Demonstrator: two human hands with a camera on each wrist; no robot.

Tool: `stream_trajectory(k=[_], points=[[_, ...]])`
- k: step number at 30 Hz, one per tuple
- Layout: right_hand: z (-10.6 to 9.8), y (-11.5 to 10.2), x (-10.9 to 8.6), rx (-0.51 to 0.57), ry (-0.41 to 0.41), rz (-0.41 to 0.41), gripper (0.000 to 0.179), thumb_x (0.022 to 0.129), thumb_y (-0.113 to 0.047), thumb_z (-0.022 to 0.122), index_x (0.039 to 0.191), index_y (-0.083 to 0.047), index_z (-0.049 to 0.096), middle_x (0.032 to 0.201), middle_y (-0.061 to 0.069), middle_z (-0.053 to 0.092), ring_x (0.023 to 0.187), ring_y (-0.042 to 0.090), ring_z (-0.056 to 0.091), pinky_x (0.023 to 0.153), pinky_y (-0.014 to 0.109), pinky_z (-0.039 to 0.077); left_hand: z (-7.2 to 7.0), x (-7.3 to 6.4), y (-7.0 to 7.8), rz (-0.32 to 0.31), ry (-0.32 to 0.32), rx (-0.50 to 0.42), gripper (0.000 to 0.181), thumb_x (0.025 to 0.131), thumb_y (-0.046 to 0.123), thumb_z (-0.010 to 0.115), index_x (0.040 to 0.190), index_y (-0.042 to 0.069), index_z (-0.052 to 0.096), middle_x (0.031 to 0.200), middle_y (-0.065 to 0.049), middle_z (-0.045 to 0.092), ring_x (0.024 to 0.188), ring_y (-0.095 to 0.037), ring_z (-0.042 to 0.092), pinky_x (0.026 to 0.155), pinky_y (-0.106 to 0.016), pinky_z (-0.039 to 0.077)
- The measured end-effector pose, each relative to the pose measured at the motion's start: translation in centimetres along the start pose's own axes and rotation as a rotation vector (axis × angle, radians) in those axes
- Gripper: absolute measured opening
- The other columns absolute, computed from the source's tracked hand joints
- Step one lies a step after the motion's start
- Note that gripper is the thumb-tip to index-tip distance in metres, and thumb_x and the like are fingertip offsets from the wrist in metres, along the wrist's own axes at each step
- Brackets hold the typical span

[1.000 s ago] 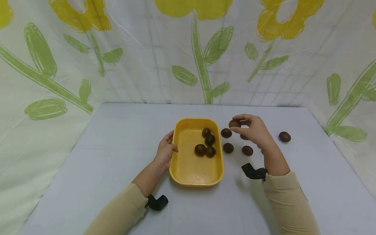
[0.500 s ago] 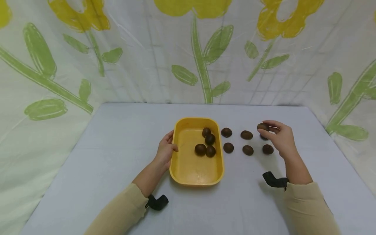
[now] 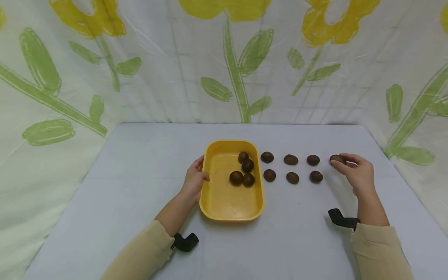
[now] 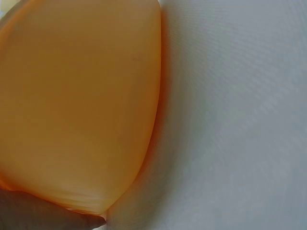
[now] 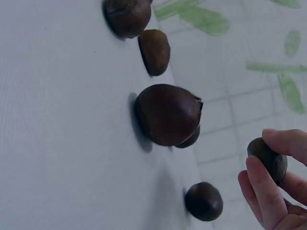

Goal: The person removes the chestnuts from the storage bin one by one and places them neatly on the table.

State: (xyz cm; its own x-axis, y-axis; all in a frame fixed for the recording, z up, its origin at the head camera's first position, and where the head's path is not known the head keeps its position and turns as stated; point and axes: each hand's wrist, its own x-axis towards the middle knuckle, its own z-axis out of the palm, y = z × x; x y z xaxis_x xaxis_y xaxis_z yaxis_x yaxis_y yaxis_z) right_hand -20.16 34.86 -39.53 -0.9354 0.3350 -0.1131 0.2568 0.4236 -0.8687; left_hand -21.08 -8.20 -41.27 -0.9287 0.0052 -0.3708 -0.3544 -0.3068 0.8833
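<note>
My left hand (image 3: 194,178) grips the left side of a yellow plastic tray (image 3: 218,202), its thumb over the rim. In the left wrist view the tray's outer wall (image 4: 81,105) fills the left half, with a bit of finger (image 4: 48,213) below. Several chestnuts (image 3: 236,178) lie inside, toward the tray's right side. At the far right my right hand (image 3: 360,175) pinches one chestnut (image 5: 268,160) between thumb and fingers, above the table. Another chestnut (image 5: 204,201) lies on the table near that hand; in the head view the hand seems to hide it.
Several more chestnuts (image 3: 292,178) lie in two rows on the white-covered table (image 3: 157,155), between the tray and my right hand. A white curtain (image 3: 157,77) with painted flowers hangs behind the table's far edge. Each wrist carries a black camera mount (image 3: 343,219).
My right hand has moved to the right above the back row, carrying the chestnut from beside the tray to the row's far end. My left hand and the tray stay put.
</note>
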Motion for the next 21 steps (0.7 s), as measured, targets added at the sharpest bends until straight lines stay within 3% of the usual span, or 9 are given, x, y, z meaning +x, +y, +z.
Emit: stream_trajectory(k=[4, 8, 11, 15, 18, 21], points=[[-0.1, 1.5, 0.1, -0.036, 0.011, 0.004, 0.030, 0.081, -0.032, 0.069, 0.107, -0.022, 0.059, 0.095, -0.020, 0.044, 0.082, -0.006, 0.043, 0.064, 0.008, 0.041, -0.1, 0.0, 0.0, 0.000, 0.003, -0.013, 0.081, 0.070, -0.022, 0.035, 0.144, 0.011, 0.031, 0.150, -0.005, 0.030, 0.133, -0.022, 0.035, 0.109, -0.037, 0.033], [0.0, 2.7, 0.1, -0.151, 0.017, 0.024, 0.048, 0.080, -0.032, 0.069, 0.118, -0.005, 0.058, 0.096, -0.014, 0.047, 0.076, -0.011, 0.043, 0.061, 0.008, 0.042, -0.1, 0.0, -0.1, 0.004, -0.003, -0.005, 0.081, 0.070, -0.021, 0.035, 0.144, 0.011, 0.031, 0.151, -0.005, 0.029, 0.134, -0.022, 0.035, 0.109, -0.038, 0.033], [-0.1, 3.3, 0.2, -0.235, 0.021, 0.024, 0.058, 0.081, -0.033, 0.069, 0.123, 0.003, 0.054, 0.088, -0.018, 0.049, 0.070, -0.014, 0.042, 0.060, 0.009, 0.041, -0.1, 0.0, -0.1, 0.011, -0.003, 0.013, 0.081, 0.070, -0.021, 0.036, 0.144, 0.011, 0.031, 0.151, -0.006, 0.029, 0.134, -0.023, 0.034, 0.109, -0.038, 0.032], [-0.2, 3.8, 0.3, -0.314, 0.035, 0.011, 0.056, 0.081, -0.031, 0.069, 0.121, 0.004, 0.057, 0.077, -0.023, 0.053, 0.066, -0.016, 0.040, 0.061, 0.011, 0.039, -0.1, 0.0, -0.1, 0.013, 0.000, 0.023, 0.080, 0.070, -0.021, 0.036, 0.144, 0.010, 0.031, 0.151, -0.006, 0.029, 0.135, -0.023, 0.034, 0.110, -0.038, 0.032], [-0.2, 4.0, 0.4, -0.359, 0.035, 0.006, 0.054, 0.081, -0.030, 0.068, 0.121, 0.005, 0.057, 0.086, 0.000, 0.066, 0.072, -0.010, 0.045, 0.062, 0.014, 0.038, -0.2, 0.0, -0.1, 0.009, 0.002, 0.021, 0.080, 0.070, -0.021, 0.036, 0.144, 0.011, 0.031, 0.151, -0.005, 0.029, 0.134, -0.022, 0.034, 0.109, -0.038, 0.032], [-0.2, 4.0, 0.3, -0.383, 0.016, 0.006, 0.054, 0.083, -0.030, 0.067, 0.122, 0.007, 0.055, 0.112, 0.025, 0.061, 0.087, 0.013, 0.056, 0.068, 0.019, 0.038, -0.1, 0.0, 0.0, 0.010, 0.005, 0.018, 0.080, 0.070, -0.021, 0.036, 0.144, 0.011, 0.031, 0.151, -0.006, 0.029, 0.134, -0.022, 0.034, 0.109, -0.038, 0.032]])
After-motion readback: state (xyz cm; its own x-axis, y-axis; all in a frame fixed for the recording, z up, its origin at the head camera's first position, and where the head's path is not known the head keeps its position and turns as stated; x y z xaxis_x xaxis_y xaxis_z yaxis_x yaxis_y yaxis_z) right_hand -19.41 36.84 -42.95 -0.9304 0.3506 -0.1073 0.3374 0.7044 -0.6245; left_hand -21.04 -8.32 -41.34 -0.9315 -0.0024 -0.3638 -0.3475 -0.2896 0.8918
